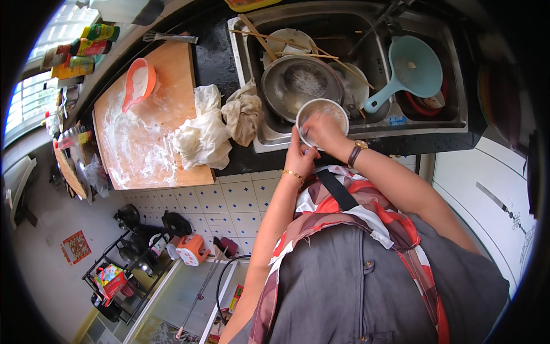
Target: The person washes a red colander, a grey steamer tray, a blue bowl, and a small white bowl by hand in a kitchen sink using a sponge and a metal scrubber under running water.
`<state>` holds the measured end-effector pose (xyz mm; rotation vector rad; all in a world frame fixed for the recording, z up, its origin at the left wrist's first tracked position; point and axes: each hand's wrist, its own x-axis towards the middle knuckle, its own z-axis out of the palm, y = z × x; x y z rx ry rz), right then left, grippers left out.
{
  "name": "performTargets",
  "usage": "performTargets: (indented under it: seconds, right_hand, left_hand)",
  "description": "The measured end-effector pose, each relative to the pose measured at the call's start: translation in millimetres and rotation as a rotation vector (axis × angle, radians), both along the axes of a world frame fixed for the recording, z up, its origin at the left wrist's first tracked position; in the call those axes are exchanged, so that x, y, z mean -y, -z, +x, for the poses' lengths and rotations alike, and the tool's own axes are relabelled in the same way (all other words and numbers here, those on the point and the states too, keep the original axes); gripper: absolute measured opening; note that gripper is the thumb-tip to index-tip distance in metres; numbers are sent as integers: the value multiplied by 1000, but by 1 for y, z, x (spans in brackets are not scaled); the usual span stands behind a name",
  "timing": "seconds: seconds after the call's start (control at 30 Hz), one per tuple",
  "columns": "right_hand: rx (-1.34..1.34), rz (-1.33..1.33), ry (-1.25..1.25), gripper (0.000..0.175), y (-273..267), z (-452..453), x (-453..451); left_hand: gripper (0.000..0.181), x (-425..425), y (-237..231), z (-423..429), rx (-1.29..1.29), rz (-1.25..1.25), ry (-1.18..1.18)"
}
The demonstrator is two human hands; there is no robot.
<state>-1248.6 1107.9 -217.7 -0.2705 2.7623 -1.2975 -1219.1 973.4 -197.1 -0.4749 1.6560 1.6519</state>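
Over the front edge of the sink, my left hand [299, 155] grips a white bowl [301, 112] by its near left side. The fingers of my right hand [323, 130] reach down inside that bowl, and their tips are blurred. Whether they pinch anything in there is hidden. Just beyond the bowl, a round metal basin [275, 81] sits in the left sink compartment with cloudy residue in it. Dishes [359, 86] lie partly under and beside the basin, with several wooden chopsticks [309, 55] strewn across them.
A light blue ladle [416, 64] rests over a red container [423, 107] in the right sink compartment [457, 86]. Left of the sink lie crumpled cloths [206, 139] and a floured wooden board [172, 64] bearing an orange scoop [141, 84] of flour. Metal tongs [172, 38] lie at the board's far edge.
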Motion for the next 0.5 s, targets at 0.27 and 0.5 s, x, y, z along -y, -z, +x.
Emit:
performTargets:
  seconds: [0.27,0.5]
  right_hand:
    - [-3,480,-6,15,-18,-21,-26]
    - [102,-74,-108,12,10,-6,12]
  left_hand:
    - [74,-4,-17,-11,9,-14,-5]
    - [74,18,0,-29,-67,-24,-52]
